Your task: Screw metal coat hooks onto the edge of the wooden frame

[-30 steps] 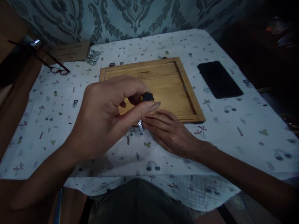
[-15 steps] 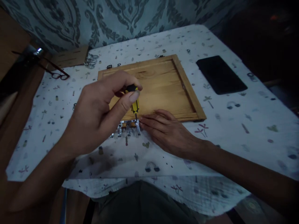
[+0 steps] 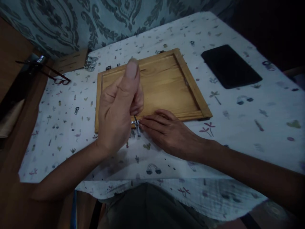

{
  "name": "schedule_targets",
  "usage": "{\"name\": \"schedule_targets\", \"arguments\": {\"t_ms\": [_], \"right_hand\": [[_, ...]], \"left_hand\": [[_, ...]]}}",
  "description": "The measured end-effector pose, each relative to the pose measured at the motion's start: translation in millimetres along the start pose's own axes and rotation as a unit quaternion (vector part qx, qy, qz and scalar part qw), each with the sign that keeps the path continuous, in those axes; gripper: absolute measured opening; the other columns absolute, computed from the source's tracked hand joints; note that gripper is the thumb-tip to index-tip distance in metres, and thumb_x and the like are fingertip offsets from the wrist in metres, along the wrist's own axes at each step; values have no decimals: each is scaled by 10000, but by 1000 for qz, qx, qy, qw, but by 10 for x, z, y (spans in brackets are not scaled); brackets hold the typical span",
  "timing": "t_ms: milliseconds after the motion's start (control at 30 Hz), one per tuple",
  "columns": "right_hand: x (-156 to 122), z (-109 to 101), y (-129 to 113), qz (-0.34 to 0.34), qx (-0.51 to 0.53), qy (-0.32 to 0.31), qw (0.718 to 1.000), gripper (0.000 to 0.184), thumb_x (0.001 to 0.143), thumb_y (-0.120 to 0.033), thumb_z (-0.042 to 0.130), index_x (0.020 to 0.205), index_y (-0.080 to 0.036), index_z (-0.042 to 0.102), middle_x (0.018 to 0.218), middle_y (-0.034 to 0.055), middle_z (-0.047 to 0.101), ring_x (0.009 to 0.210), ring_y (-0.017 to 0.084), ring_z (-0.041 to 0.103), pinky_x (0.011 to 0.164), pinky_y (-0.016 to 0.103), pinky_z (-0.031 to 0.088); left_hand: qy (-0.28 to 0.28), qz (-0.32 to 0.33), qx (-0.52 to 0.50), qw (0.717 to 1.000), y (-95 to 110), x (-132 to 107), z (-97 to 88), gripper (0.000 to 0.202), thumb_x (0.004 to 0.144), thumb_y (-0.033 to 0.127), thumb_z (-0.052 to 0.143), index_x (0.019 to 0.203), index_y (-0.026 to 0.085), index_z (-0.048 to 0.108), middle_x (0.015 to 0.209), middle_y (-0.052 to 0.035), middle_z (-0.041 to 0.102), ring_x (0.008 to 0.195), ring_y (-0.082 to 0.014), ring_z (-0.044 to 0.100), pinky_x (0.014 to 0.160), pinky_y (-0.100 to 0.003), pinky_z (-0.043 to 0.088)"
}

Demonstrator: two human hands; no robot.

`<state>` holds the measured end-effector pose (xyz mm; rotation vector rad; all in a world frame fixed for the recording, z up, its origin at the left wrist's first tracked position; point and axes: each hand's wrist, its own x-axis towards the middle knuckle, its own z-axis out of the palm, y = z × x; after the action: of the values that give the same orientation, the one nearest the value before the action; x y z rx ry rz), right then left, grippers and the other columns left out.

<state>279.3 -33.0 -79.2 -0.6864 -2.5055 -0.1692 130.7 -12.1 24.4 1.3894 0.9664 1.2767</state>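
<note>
My left hand (image 3: 119, 108) is closed in a fist around a screwdriver, thumb pointing up. Its yellow and black handle is hidden inside the fist; only the thin metal shaft (image 3: 135, 118) shows below. The shaft's tip meets a shiny metal hook rail (image 3: 138, 129) on the near edge of a wooden framed board (image 3: 164, 86). Most of the rail is behind my left hand. My right hand (image 3: 171, 135) lies low at that edge, fingers together, their tips against the rail's right end; its thumb is hidden.
A black tablet (image 3: 231, 66) lies to the right of the board. Eyeglasses (image 3: 62, 81), a brown cardboard piece (image 3: 69, 60) and a clear plastic bundle (image 3: 90, 63) are at the back left. A patterned white cloth (image 3: 238, 127) covers the table.
My left hand has rolled from a pinch on the screwdriver's top to a fist with the thumb up, now hiding the handle. My right hand has stayed at the rail. The view has shifted slightly.
</note>
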Motion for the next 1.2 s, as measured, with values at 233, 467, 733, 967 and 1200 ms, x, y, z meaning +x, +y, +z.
{"name": "schedule_targets", "arguments": {"t_ms": [233,467,733,967,1200], "right_hand": [[6,19,-7,-2,-4,9,1000,311,960,-74,430,1179,-71,650,1224,114,698,1099,248,645,975,462,480],[-10,44,2,-4,5,9,1000,305,950,-74,464,1204,-51,631,1236,131,688,1135,261,622,992,481,463],[-24,62,-6,-1,2,0,1000,331,964,-83,424,1223,-76,631,1259,137,674,1151,256,608,980,488,465],[-7,54,-6,-3,-3,6,1000,301,962,-103,456,1196,-60,640,1221,131,693,1126,253,611,1005,478,457],[-3,49,-9,-1,-2,17,1000,308,958,-73,431,1170,-55,653,1198,122,705,1091,254,623,970,468,478]], "left_hand": [[-44,-1,-28,999,-40,58,-76,486,984,289,427,518,199,323,475,55,203,394,-62,171,406,-265,178],[38,-4,-89,995,-12,43,-52,398,980,353,475,623,178,465,602,20,356,541,-101,361,562,-255,367],[24,-34,-139,989,-6,88,6,495,1005,299,389,527,169,378,511,48,238,420,-61,161,400,-217,116],[-46,-33,-126,990,-19,115,-66,532,959,347,517,486,179,343,445,70,184,379,-47,148,384,-222,120],[9,-15,-89,996,-2,46,-54,420,932,398,577,597,165,475,567,34,377,506,-72,361,522,-232,332]]}}
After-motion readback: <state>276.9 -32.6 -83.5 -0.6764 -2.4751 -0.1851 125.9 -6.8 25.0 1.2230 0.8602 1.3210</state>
